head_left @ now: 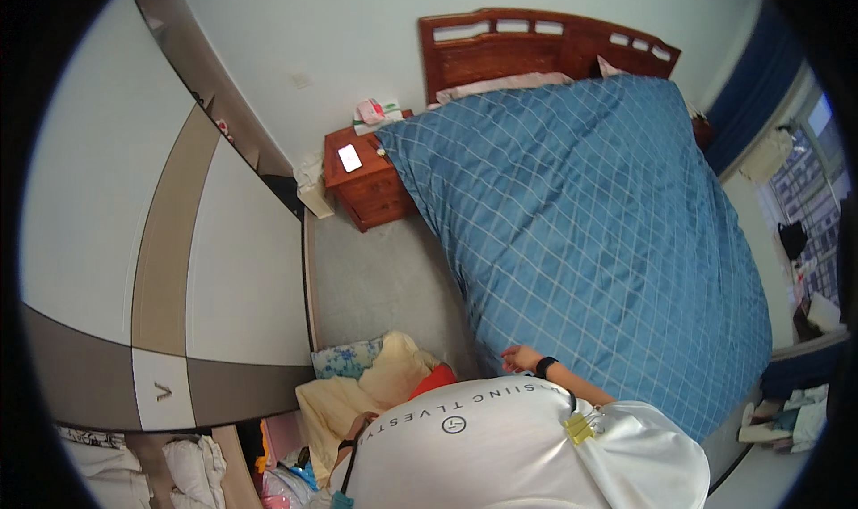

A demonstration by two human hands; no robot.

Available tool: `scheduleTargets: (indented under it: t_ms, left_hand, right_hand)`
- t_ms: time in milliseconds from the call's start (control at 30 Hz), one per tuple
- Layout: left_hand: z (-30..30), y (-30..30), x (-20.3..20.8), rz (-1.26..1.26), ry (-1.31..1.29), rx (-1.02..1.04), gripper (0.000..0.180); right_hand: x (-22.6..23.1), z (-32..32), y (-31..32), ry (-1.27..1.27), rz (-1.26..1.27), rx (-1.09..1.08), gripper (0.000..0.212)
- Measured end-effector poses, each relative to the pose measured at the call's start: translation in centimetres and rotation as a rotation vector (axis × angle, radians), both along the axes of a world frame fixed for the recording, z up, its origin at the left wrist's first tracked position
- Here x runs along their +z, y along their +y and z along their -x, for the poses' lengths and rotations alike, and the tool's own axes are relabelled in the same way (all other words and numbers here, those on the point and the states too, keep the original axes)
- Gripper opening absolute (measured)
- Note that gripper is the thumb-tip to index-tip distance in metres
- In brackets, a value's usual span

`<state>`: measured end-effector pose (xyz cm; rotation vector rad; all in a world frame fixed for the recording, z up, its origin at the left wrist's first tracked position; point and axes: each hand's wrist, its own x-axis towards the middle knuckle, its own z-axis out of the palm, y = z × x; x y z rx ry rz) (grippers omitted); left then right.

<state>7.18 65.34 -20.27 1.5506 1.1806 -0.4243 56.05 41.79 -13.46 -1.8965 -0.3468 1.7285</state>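
Note:
A blue duvet (pixel 590 232) with a pale grid pattern covers the bed and hangs down at its near left corner. My right hand (pixel 520 359), with a black band on the wrist, is over that corner. Its fingers are loosely bent and apart, with nothing visible held; whether they touch the cloth I cannot tell. Low on the left is my left hand (pixel 359 425), beside a heap of cream cloth (pixel 380 379). My white shirt hides most of that hand, and its fingers cannot be made out.
A wooden nightstand (pixel 371 192) bearing a white phone (pixel 349 158) stands left of the wooden headboard (pixel 465 58). Wardrobe doors (pixel 241 259) line the left side. A blue floral cloth (pixel 347 360) and something red (pixel 433 380) lie by the cream heap.

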Motion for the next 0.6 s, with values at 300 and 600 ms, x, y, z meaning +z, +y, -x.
scheduleTargets:
  t_ms: [300,600]
  left_hand:
    - [-0.5,15.9,5.3,-0.002,0.044,0.401,0.038]
    - [0.6,18.7,-2.2,0.602,-0.925,1.068,0.036]
  right_hand:
    - [0.5,-5.9,32.8,-0.643,-0.504,0.061,0.057]
    - [-1.5,-8.0,53.9,-0.703,-0.326,0.288,0.082]
